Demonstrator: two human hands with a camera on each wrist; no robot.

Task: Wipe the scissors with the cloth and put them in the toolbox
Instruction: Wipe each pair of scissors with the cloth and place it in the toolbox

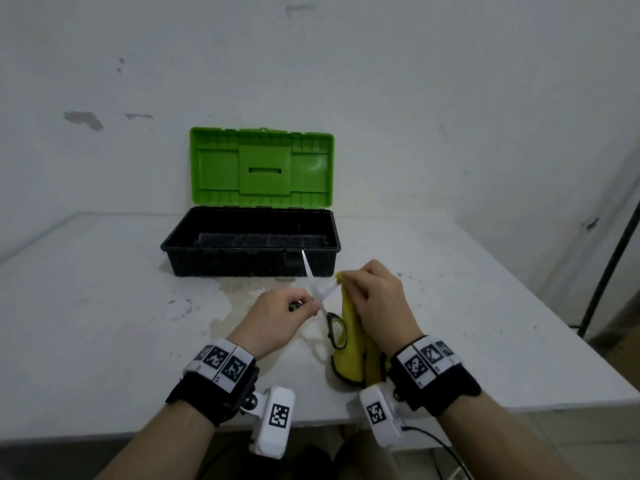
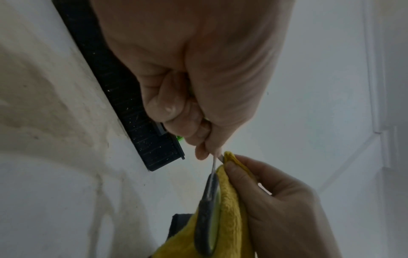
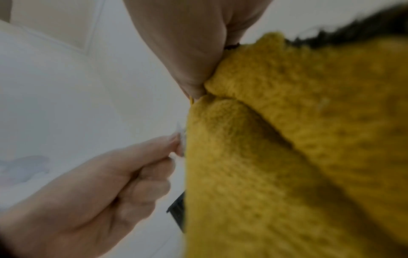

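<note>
The scissors (image 1: 320,299) are spread open above the table, with silver blades and a grey-green handle loop (image 2: 208,209). My left hand (image 1: 308,304) grips them near the pivot, its fingers curled over the other handle. My right hand (image 1: 346,280) pinches the yellow cloth (image 1: 349,344) around the tip of the right blade. The rest of the cloth hangs down beside the handle loop. In the right wrist view the cloth (image 3: 287,157) fills most of the picture, and a bit of blade (image 3: 180,131) shows beside the fingers of my left hand (image 3: 176,144). The toolbox (image 1: 249,261) stands open just behind the hands.
The toolbox has a black base and a raised green lid (image 1: 261,168) that stands close to the wall. A pale stain (image 1: 235,306) marks the white table (image 1: 104,323) under my left hand. The table's front edge lies near my wrists. A dark pole (image 1: 609,265) stands at the right.
</note>
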